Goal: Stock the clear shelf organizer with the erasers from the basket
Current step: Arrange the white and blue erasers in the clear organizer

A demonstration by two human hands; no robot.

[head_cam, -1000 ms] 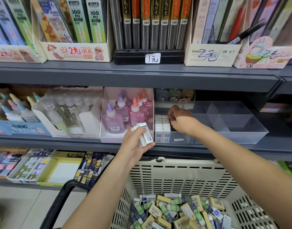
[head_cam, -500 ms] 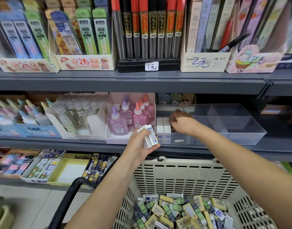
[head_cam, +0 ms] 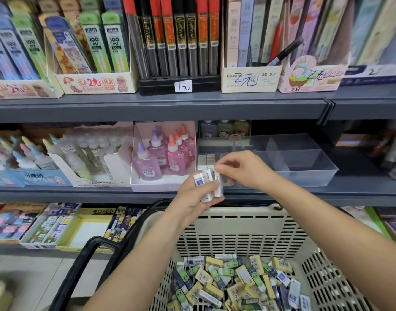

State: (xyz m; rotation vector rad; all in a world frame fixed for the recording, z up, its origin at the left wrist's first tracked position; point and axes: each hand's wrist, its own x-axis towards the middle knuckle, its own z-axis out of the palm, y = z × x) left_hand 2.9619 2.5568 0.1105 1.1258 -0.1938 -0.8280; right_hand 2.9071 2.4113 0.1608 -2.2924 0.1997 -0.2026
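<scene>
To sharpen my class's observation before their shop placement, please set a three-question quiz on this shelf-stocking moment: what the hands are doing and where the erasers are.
1. True or false: the left hand grips a small stack of white erasers.
2. Multiple choice: the right hand is A) hanging idle, B) pinching the top of that stack, C) lying flat and open.
3. Fill in: the stocked row already standing in the clear organizer sits at its ___ end.
Key: 1 true; 2 B; 3 left.
</scene>
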